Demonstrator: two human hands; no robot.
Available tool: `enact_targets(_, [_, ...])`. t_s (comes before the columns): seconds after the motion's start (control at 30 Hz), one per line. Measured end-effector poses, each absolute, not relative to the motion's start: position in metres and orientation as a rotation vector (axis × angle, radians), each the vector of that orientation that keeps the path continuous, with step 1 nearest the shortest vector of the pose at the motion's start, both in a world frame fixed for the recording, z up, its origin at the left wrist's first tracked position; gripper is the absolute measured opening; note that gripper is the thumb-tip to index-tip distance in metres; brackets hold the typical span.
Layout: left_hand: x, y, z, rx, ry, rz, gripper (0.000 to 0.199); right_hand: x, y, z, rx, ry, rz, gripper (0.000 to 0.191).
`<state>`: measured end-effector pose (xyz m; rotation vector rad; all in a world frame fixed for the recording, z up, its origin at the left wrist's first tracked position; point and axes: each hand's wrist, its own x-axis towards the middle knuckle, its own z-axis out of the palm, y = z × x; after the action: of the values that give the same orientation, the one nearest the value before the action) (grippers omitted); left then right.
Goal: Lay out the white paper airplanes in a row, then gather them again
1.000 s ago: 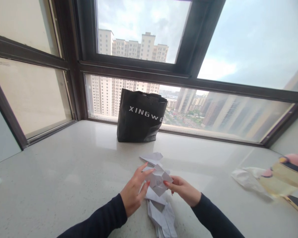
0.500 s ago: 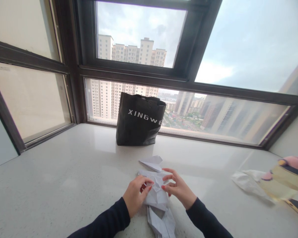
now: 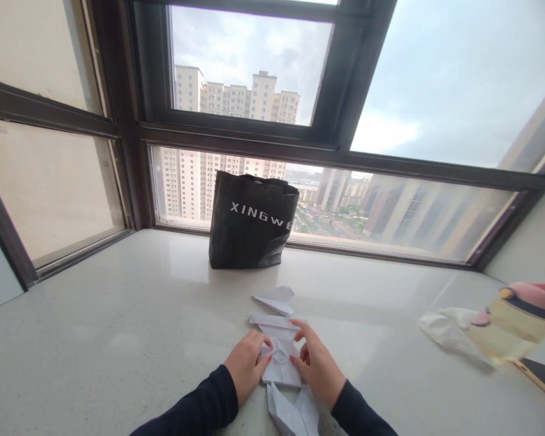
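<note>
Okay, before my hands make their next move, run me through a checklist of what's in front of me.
1. Left hand at the folded paper: ok, by its left side.
2. Right hand at it too: ok, by its right side.
3. Grip firm: cannot tell.
4. Near sheets clear of the right hand: cannot tell, they meet in view.
5. Bag upright: ok, standing beyond the hands.
6. Bottle clear of both hands: ok, off to the right.

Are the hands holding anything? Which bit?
The left hand is at the left edge of the folded white paper, the right hand at its right edge; whether either really grips it cannot be told.
</note>
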<state>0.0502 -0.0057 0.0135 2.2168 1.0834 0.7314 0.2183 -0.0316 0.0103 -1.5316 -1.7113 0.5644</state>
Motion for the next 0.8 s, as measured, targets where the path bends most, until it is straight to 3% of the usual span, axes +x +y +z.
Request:
enact_targets(0.13, [0.05,-0.004,0.016,2.212,1.073,0.732,0.014,0.218,-0.035,0.011,-1.521,-1.762,0.393,0.049])
enact_targets(0.3, [0.039,-0.009,0.03,2.124,1.064,0.824,0.021,0.226,-0.049,0.028,-1.533,-1.736,0.313,0.028])
enact_targets(0.43, [0.028,-0.029,0.037,2.03,1.018,0.762,0.025,0.237,-0.071,0.034,-1.623,-1.799,0.538,0.021])
enact_targets(0.6, [0.032,-0.051,0.035,2.029,0.95,0.488,0.018,0.236,-0.091,0.026,-1.672,-1.751,0.976,0.03])
enact_targets(0.8, [0.04,-0.053,0.036,1.998,1.0,0.358,0.016,0.225,-0.095,0.021,-1.656,-1.716,1.052,0.034])
